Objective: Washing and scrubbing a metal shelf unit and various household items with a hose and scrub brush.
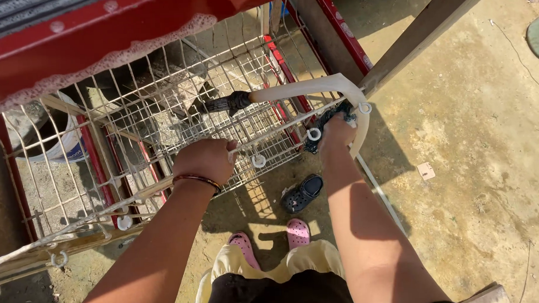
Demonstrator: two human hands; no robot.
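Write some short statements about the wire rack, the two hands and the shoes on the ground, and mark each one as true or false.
1. The left hand grips the front edge of the white wire rack. True.
2. The right hand is empty. False: it presses a dark cloth against the corner of the rack.
3. The person wears pink shoes. True.
4. A black shoe lies on the ground below the rack, in front of the pink ones. True.
5. The wire rack rests on a blue frame. False: the frame is red, with white foam along its edge.
6. The left wrist is bare. False: it carries a dark red bangle.
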